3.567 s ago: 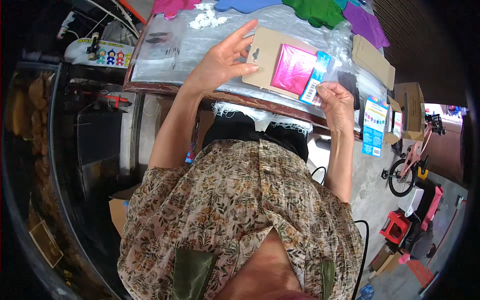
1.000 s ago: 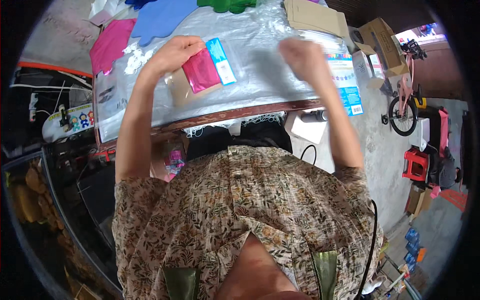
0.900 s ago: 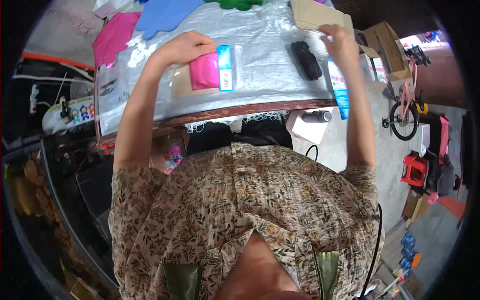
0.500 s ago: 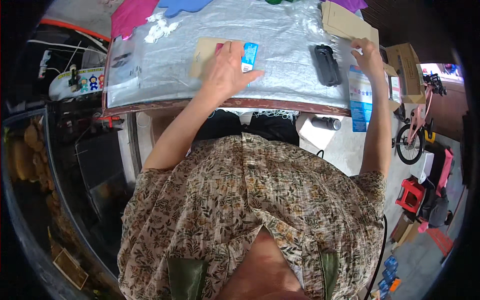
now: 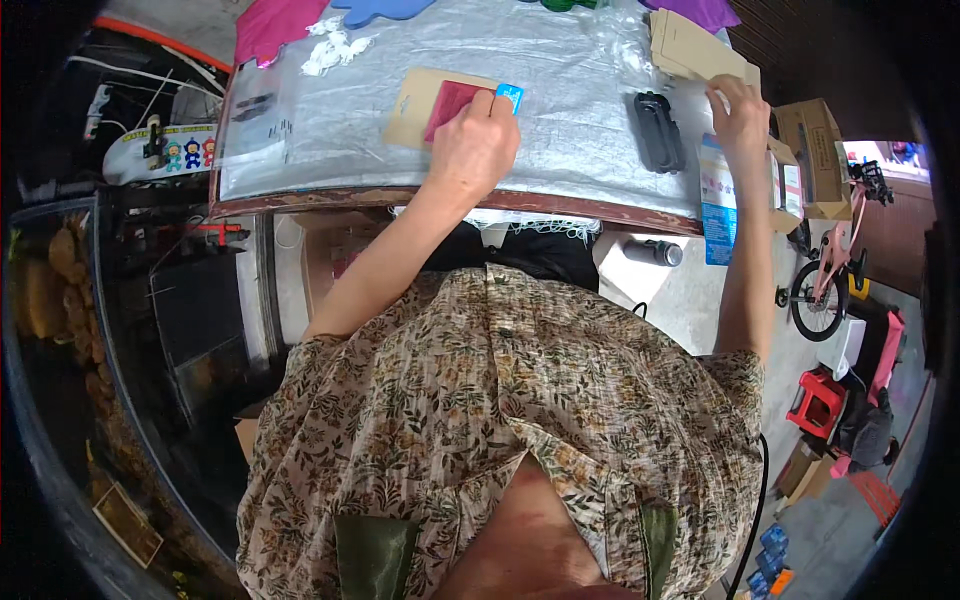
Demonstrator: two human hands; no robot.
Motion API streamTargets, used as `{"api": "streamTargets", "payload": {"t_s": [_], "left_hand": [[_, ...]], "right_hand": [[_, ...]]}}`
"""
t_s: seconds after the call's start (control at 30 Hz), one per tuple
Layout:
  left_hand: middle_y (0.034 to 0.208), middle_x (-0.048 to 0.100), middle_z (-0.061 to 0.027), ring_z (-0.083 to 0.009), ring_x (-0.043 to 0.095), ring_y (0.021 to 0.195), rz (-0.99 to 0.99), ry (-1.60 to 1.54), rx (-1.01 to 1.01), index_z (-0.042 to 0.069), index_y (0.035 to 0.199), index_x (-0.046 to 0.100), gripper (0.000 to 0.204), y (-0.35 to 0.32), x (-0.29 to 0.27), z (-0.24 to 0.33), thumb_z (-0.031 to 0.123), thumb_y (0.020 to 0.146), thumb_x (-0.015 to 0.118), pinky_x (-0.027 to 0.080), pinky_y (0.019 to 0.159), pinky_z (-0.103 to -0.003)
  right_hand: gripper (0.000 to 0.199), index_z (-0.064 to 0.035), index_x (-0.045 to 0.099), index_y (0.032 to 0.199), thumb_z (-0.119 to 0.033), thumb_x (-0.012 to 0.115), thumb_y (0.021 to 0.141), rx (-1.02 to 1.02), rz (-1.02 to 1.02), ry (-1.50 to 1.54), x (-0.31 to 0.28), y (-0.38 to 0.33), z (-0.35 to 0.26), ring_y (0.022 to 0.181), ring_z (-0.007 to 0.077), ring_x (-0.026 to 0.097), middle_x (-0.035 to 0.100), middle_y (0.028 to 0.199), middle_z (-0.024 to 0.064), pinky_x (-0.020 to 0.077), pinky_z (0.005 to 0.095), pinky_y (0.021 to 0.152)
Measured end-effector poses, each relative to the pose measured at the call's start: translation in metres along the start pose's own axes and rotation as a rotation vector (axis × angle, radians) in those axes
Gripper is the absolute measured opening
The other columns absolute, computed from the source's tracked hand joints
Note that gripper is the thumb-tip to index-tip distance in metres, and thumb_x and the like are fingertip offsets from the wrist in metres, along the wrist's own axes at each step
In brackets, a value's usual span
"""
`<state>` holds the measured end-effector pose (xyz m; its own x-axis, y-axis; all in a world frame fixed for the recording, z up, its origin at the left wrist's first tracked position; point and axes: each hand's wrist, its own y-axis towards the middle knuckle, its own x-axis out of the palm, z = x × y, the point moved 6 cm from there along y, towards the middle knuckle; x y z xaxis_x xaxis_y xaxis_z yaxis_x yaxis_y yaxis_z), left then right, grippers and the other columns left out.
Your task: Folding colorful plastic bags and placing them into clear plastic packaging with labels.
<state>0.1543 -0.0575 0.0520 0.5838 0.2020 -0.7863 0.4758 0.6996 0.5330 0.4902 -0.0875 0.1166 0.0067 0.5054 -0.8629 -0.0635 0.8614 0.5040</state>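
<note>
Head view, looking down: a flat pink packet point(image 5: 453, 105) on a tan card point(image 5: 413, 108) lies on the silvery counter point(image 5: 400, 170), at eleven o'clock from the middle of the left hand point(image 5: 474, 147). The hand's fingers bend down over the packet's right side and its blue label point(image 5: 509, 95), at one o'clock; I cannot tell whether they pinch or only press. The right hand point(image 5: 742, 117) curls its fingers at the counter's right end, tan cards point(image 5: 692, 45) at eleven o'clock and a black case-like object point(image 5: 657, 133) near nine; whether it grips anything is unclear.

Half a second ago the left hand was spread across the packet, thumb out; now its fingers are bunched, more pink shows and less of the label.

The hand hides most of the label. Coloured pieces at twelve o'clock are cut off by the picture's edge.
</note>
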Motion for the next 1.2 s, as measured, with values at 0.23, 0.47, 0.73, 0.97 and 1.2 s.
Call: {"api": "streamTargets", "payload": {"t_s": [0.23,0.47,0.73,0.97,1.2], "left_hand": [[0.080,0.059,-0.0178,-0.0370,0.067,0.060,0.012,-0.023,-0.027,0.001,0.083,0.053,0.015,0.001,0.006,0.000,0.011,0.090,0.063,0.056,0.049,-0.046],[0.081,0.062,-0.0164,-0.0381,0.066,0.065,0.015,-0.049,-0.080,0.005,0.087,0.056,0.016,0.001,0.011,-0.001,0.014,0.089,0.069,0.056,0.055,-0.048],[0.082,0.060,-0.0166,-0.0350,0.069,0.066,0.024,-0.049,-0.014,0.002,0.085,0.053,0.017,0.002,0.011,0.004,0.013,0.091,0.064,0.057,0.052,-0.046],[0.120,0.063,-0.0149,-0.0339,0.064,0.107,-0.143,-0.209,0.024,0.001,0.117,0.060,0.032,0.001,-0.007,-0.015,0.023,0.094,0.065,0.051,0.090,-0.049],[0.156,0.042,-0.0122,-0.0302,0.035,0.146,-0.286,-0.053,0.114,0.006,0.148,0.045,0.055,-0.008,0.007,-0.027,0.035,0.102,0.053,0.025,0.119,-0.050]], "right_hand": [[0.016,-0.0022,0.071,0.107,-0.008,0.068,0.092,0.169,-0.088,0.595,0.000,-0.029,-0.133,0.077,0.0236,0.070,0.073,0.092,0.0141,0.0543,0.0345,0.071],[0.014,0.0005,0.072,0.102,-0.009,0.068,0.092,0.220,-0.173,0.719,0.033,-0.036,-0.161,0.074,0.0270,0.068,0.072,0.092,0.0175,0.0529,0.0349,0.071],[0.015,-0.0001,0.072,0.101,-0.010,0.068,0.090,0.232,-0.091,0.683,0.063,-0.019,-0.171,0.079,0.0348,0.069,0.072,0.093,0.0178,0.0529,0.0384,0.071],[0.016,-0.0010,0.071,0.099,-0.014,0.070,0.089,0.134,0.037,0.449,0.048,-0.005,-0.171,0.081,0.0345,0.069,0.071,0.093,0.0161,0.0532,0.0425,0.073],[0.014,-0.0028,0.072,0.093,-0.015,0.071,0.087,0.321,-0.079,0.381,0.050,-0.023,-0.148,0.085,0.0353,0.068,0.070,0.092,0.0173,0.0527,0.0439,0.075]]}}
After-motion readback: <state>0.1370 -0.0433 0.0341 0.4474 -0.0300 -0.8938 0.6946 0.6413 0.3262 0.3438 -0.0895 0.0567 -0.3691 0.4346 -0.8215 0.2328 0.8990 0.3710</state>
